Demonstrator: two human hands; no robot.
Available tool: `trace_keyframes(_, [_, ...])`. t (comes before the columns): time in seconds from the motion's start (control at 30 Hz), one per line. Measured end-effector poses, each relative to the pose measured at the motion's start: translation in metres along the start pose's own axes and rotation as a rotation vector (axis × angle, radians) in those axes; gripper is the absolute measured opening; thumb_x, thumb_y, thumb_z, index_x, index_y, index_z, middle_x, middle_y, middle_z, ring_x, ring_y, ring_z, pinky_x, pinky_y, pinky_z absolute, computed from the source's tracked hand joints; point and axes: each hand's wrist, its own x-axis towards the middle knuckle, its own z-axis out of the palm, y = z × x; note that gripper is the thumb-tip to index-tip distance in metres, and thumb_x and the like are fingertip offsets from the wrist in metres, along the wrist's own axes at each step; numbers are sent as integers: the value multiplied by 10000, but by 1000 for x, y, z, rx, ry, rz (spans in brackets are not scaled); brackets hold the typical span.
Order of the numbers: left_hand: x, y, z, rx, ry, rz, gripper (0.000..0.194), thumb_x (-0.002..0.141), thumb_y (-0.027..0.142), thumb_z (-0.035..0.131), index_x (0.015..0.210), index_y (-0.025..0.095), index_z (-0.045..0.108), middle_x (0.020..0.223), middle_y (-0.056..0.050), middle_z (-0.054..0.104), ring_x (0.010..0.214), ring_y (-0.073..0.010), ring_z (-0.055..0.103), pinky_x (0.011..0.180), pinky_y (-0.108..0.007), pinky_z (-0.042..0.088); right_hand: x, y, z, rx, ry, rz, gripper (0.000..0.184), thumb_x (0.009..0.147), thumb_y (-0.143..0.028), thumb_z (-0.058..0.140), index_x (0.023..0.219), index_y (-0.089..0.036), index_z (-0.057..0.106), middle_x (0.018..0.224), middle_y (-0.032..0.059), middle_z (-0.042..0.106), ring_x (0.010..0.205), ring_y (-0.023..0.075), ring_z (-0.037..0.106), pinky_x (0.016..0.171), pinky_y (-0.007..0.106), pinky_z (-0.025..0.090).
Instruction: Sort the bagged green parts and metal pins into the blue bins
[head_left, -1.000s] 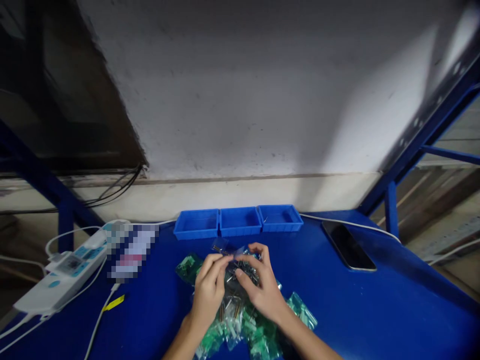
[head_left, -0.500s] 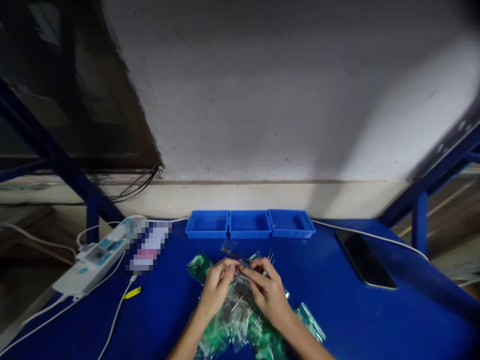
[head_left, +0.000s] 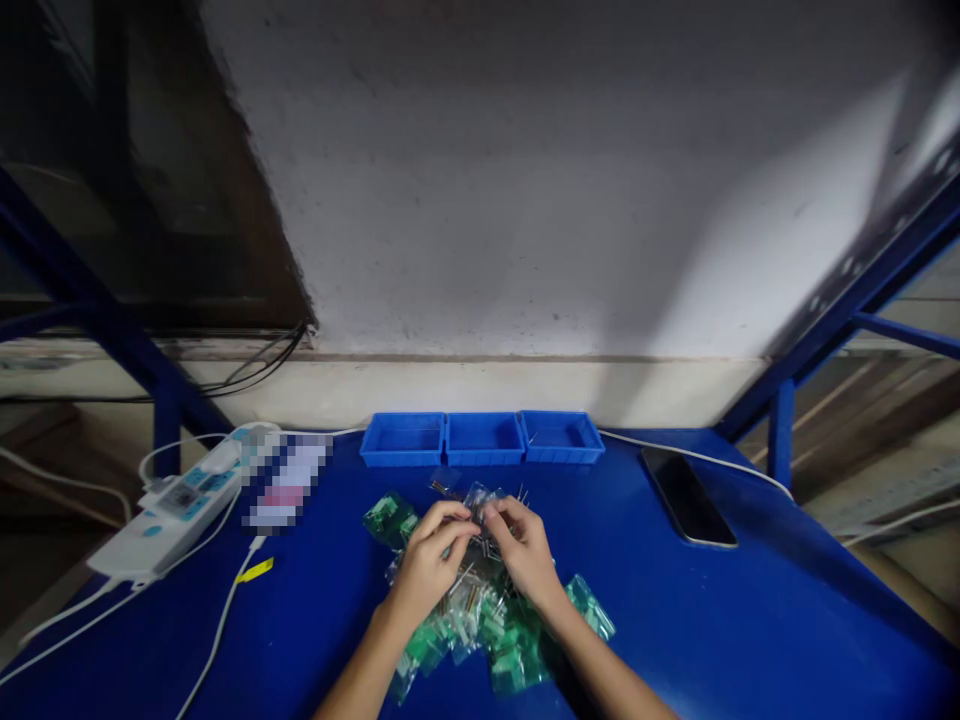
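Observation:
My left hand is closed in a pinch, thumb and forefinger meeting over the pile; whatever lies between its fingertips is too small to make out. Opposite it, my right hand pinches a small clear plastic bag, which sticks up between the two hands. Thin metal pins lie loose beneath them, partly covered by my fingers. Around and below spread several green-tinted plastic packets with pale pieces inside. Another small clear bag with brownish pins lies just beyond my hands.
Three blue bins stand in a row along the wall: a left bin, a middle bin and a right bin holding a thin pin. A black phone lies right. At left are a white power strip and a charging cable.
My hands have shifted slightly and the clear bag now stands up at the right fingertips. The left fingertips have drawn a little apart from the right ones. The camera view has swayed.

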Motion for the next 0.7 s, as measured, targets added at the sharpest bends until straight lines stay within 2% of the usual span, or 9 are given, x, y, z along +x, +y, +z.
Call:
trace_keyframes(0.13, [2, 8, -2, -79, -68, -110, 171, 879, 217, 473, 901, 176, 638, 928, -78, 606, 915, -188, 570, 821, -319, 458, -2, 4, 3, -14, 71, -29, 229, 880, -328, 499, 815, -163, 644, 720, 20, 596, 637, 129, 524, 590, 240, 408])
trace_keyframes(0.27, [7, 15, -6, -190, -73, -330, 293, 920, 341, 401, 873, 164, 629, 835, -55, 634, 822, -181, 591, 751, -294, 463, -5, 4, 3, -108, 29, -235, 140, 870, -224, 496, 862, -194, 632, 809, 41, 602, 759, 162, 556, 690, 287, 447])
trace_keyframes(0.37, [12, 19, -4, -206, -40, -422, 313, 915, 373, 407, 882, 168, 641, 780, -35, 651, 754, -172, 601, 694, -268, 468, -8, 5, 3, -200, 13, -348, 193, 858, -157, 465, 881, -219, 647, 952, 70, 568, 925, 196, 541, 799, 345, 451])
trace_keyframes(0.47, [12, 19, 0, -145, 40, -373, 250, 891, 336, 471, 928, 173, 657, 837, -47, 665, 779, -176, 614, 695, -265, 480, -11, 7, 4, -217, 41, -316, 245, 829, -131, 456, 935, -225, 656, 1178, 100, 453, 1135, 241, 449, 893, 398, 439])
trace_keyframes(0.53, [9, 15, 3, -90, 86, -289, 239, 897, 284, 462, 967, 182, 667, 903, -62, 656, 846, -178, 614, 751, -274, 490, -11, 7, 4, -186, 56, -253, 224, 824, -157, 475, 941, -214, 657, 1237, 107, 398, 1194, 258, 403, 942, 426, 419])
trace_keyframes(0.63, [3, 5, 5, 15, 86, -155, 279, 898, 203, 436, 1047, 224, 670, 987, -73, 623, 926, -175, 598, 818, -288, 494, -10, 5, 2, -93, 46, -161, 193, 858, -264, 502, 945, -207, 665, 1191, 108, 445, 1162, 249, 444, 961, 418, 411])
trace_keyframes(0.7, [-1, 0, 6, 73, 85, -92, 315, 892, 166, 418, 1065, 245, 669, 996, -75, 604, 933, -174, 589, 820, -296, 500, -7, 3, 1, -20, 10, -121, 233, 875, -339, 502, 966, -208, 672, 1090, 99, 522, 1067, 229, 519, 895, 374, 457])
